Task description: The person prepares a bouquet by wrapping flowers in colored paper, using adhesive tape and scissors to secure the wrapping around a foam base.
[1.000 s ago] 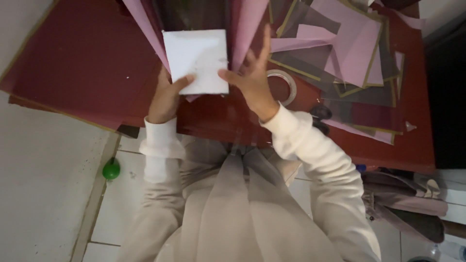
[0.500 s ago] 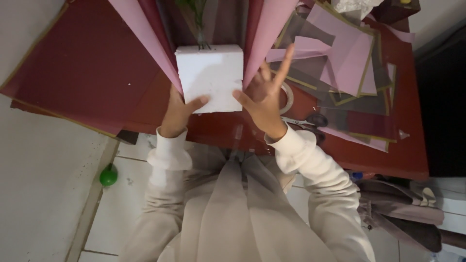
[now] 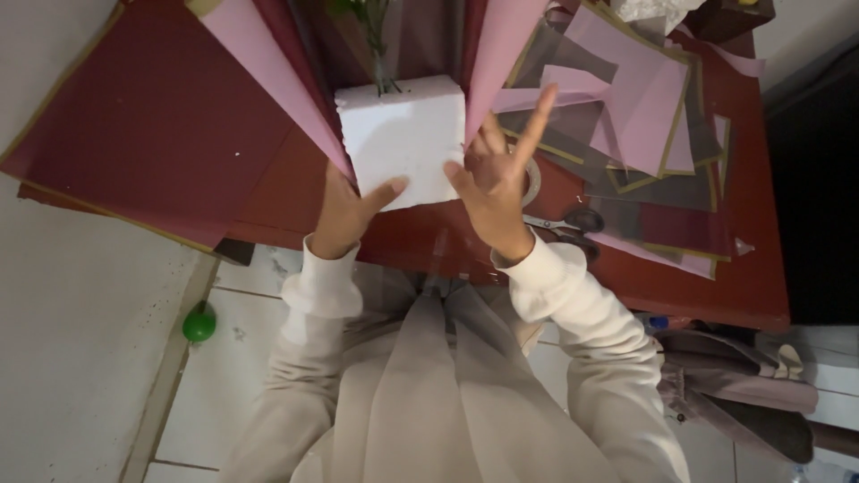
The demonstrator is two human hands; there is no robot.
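Head camera is looking straight down at a white rectangular foam block (image 3: 403,139) that is sitting on a red table (image 3: 716,286), near its front edge, with a thin green stem (image 3: 380,54) standing up out of the block's top. The left hand (image 3: 344,210) is pressing against the block's lower left corner, thumb lying across the front face and the other fingers hidden behind the side, so it is gripping the block between thumb and fingers. The right hand (image 3: 492,183) is resting its thumb on the block's lower right corner while its fingers are spreading wide apart and pointing upward (nothing is clamped in them).

Long pink paper sheets (image 3: 268,85) are fanning out on both sides of the block, the left one touching its left edge, another rising just beside its right edge. A large dark maroon paper sheet (image 3: 152,125) is lying to the left, overhanging the table edge. Behind the right hand a roll of clear tape (image 3: 530,183) is lying on the table, and black-handled scissors (image 3: 564,224) are lying just beside the wrist. Further right, grey and pink gold-edged sheets (image 3: 644,107) are piling loosely over one another. A small green ball (image 3: 199,324) is lying on the tiled floor below.
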